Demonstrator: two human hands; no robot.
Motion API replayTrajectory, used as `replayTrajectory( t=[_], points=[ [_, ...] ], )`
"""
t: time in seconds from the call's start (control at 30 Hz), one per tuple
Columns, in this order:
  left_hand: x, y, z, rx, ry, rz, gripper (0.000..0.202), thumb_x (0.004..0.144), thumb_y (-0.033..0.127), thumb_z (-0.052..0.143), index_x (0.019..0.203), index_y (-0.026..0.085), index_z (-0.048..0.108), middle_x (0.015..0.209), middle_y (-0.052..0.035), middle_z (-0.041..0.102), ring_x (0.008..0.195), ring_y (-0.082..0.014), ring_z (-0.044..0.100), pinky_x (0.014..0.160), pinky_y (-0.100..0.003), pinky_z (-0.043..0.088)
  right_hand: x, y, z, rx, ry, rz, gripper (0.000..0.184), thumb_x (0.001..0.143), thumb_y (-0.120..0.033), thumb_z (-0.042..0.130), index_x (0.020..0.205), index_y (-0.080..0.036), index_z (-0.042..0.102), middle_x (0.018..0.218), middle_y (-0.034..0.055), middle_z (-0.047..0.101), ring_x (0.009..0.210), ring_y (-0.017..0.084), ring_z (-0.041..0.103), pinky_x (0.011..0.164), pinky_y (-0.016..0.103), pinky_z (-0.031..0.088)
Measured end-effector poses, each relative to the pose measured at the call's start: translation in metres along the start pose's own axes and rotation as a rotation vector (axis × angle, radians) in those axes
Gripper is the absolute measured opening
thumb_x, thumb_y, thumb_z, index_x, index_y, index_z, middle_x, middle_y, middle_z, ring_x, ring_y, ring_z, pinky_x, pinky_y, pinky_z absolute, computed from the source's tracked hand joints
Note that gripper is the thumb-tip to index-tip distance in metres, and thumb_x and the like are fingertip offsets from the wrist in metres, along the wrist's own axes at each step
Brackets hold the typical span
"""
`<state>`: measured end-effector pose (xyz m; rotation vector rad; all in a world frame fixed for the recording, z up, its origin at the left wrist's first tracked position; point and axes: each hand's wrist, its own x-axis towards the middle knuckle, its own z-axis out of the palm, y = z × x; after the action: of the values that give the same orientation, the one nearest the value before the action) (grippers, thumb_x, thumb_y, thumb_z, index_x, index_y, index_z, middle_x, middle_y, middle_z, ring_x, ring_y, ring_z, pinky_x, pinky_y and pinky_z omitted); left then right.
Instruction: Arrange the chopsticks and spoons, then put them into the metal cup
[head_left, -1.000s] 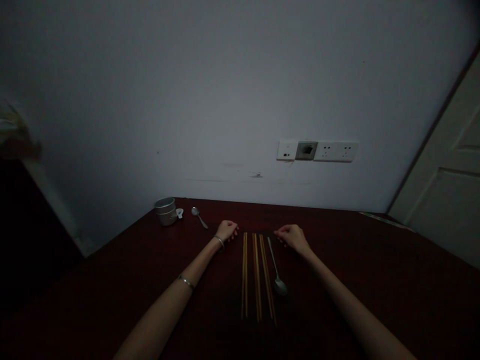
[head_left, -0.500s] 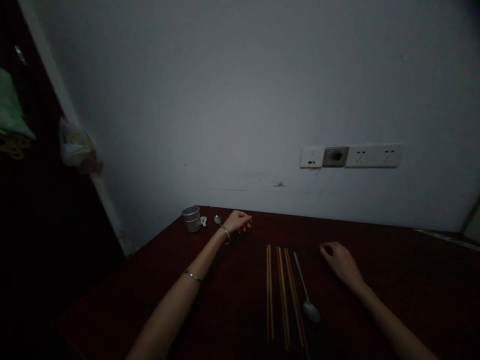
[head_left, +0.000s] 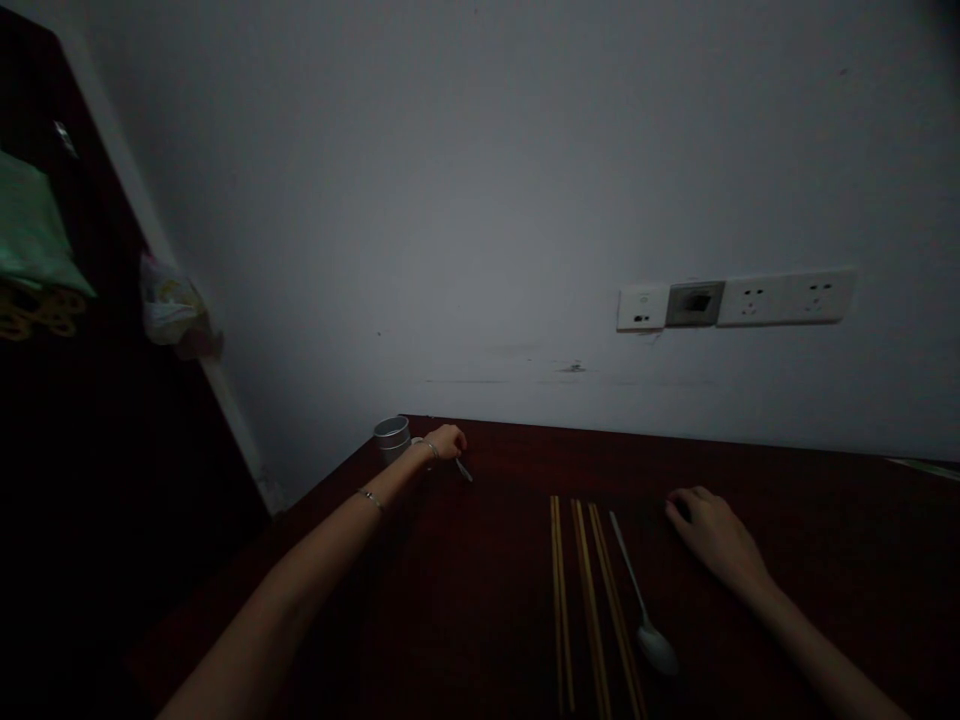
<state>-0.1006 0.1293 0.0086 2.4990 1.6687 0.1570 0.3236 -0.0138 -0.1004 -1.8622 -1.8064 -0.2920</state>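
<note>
The left hand [head_left: 447,441] bends over the small spoon [head_left: 464,470], whose handle pokes out below the fingers; whether they grip it or merely touch it, I cannot tell. Just beyond that wrist stands the cup [head_left: 391,440], partly hidden. The right hand [head_left: 709,532] rests with fingers loosely curled, a narrow gap at the thumb and nothing visible in them, perhaps simply parked. Between the two hands, nearer the right fingers, chopsticks [head_left: 589,600] lie in three pairs beside a long spoon [head_left: 658,650], seemingly spaced to keep each separate. The dark red table [head_left: 465,580] meets a pale, scuffed wall [head_left: 480,200] with sockets [head_left: 765,300], in dim light.
</note>
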Motion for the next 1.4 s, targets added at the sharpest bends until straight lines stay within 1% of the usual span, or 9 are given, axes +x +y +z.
replayTrajectory(
  t=[0.1,0.23,0.33,0.5,0.67,0.9,1.07,1.2,1.4],
  points=[
    [0.001,-0.002,0.008,0.075,0.000,-0.011,0.025,0.061,0.008,0.056,0.077,0.022,0.068,0.089,-0.0048,0.065,0.083,-0.0198,0.058,0.071,-0.026,0.042,0.000,0.000,0.000,-0.018,0.004,0.003,0.028,0.079,-0.031,0.039,0.085,-0.015,0.062,0.089,0.0113,0.059,0.083,0.023,0.056,0.072,0.033,0.042],
    [0.000,-0.004,0.013,0.189,-0.022,0.016,0.022,0.065,0.011,0.055,0.080,0.022,0.067,0.090,-0.0074,0.064,0.085,-0.0222,0.058,0.073,-0.029,0.042,0.000,0.000,0.000,-0.029,-0.010,0.009,0.028,0.079,-0.031,0.039,0.086,-0.015,0.061,0.089,0.0111,0.059,0.084,0.023,0.055,0.072,0.033,0.041],
    [-0.003,-0.006,0.016,0.292,-0.038,0.066,0.025,0.068,0.012,0.052,0.086,0.022,0.066,0.096,-0.0089,0.063,0.088,-0.0226,0.058,0.074,-0.029,0.042,0.001,0.000,-0.001,-0.034,-0.021,0.016,0.027,0.079,-0.031,0.040,0.085,-0.015,0.061,0.089,0.0109,0.059,0.081,0.023,0.055,0.073,0.032,0.041],
    [-0.004,-0.008,0.023,0.337,-0.039,0.091,0.030,0.070,0.008,0.048,0.091,0.023,0.065,0.102,-0.0084,0.061,0.095,-0.0218,0.055,0.078,-0.029,0.041,0.002,0.000,-0.001,-0.020,-0.022,0.040,0.027,0.078,-0.031,0.040,0.087,-0.016,0.061,0.090,0.0105,0.058,0.083,0.023,0.054,0.072,0.032,0.041],
    [-0.004,-0.009,0.026,0.373,-0.041,0.136,0.030,0.073,0.009,0.045,0.091,0.023,0.064,0.101,-0.0088,0.061,0.096,-0.0222,0.055,0.078,-0.030,0.041,0.002,-0.001,-0.002,-0.004,-0.019,0.058,0.026,0.077,-0.031,0.043,0.087,-0.017,0.062,0.089,0.0105,0.059,0.082,0.023,0.055,0.072,0.032,0.040],
    [-0.005,-0.009,0.027,0.421,-0.029,0.169,0.024,0.076,0.009,0.043,0.086,0.018,0.063,0.096,-0.0112,0.062,0.094,-0.0222,0.056,0.080,-0.030,0.040,0.002,-0.001,-0.002,-0.047,-0.026,0.024,0.026,0.078,-0.030,0.040,0.085,-0.016,0.060,0.088,0.0110,0.058,0.081,0.023,0.055,0.072,0.033,0.040],
    [-0.004,-0.008,0.024,0.473,-0.033,0.201,0.022,0.078,0.012,0.043,0.086,0.016,0.063,0.093,-0.0130,0.063,0.091,-0.0241,0.058,0.076,-0.032,0.041,0.002,0.001,-0.001,-0.019,-0.028,0.041,0.026,0.077,-0.031,0.041,0.086,-0.017,0.061,0.088,0.0108,0.059,0.081,0.023,0.055,0.072,0.033,0.040],
    [-0.003,-0.005,0.018,0.484,-0.019,0.214,0.022,0.078,0.014,0.043,0.087,0.017,0.063,0.093,-0.0122,0.063,0.089,-0.0227,0.058,0.075,-0.029,0.041,0.003,0.001,0.000,-0.003,-0.016,0.057,0.025,0.076,-0.031,0.044,0.085,-0.017,0.063,0.088,0.0107,0.059,0.080,0.023,0.055,0.071,0.032,0.040],
    [-0.003,0.009,0.000,0.462,0.112,0.265,0.022,0.079,0.018,0.044,0.089,0.018,0.063,0.091,-0.0097,0.064,0.084,-0.0207,0.059,0.069,-0.026,0.040,0.002,0.000,0.000,-0.014,-0.017,0.049,0.026,0.077,-0.031,0.043,0.086,-0.016,0.062,0.087,0.0104,0.059,0.080,0.022,0.056,0.072,0.032,0.040]
  ],
)
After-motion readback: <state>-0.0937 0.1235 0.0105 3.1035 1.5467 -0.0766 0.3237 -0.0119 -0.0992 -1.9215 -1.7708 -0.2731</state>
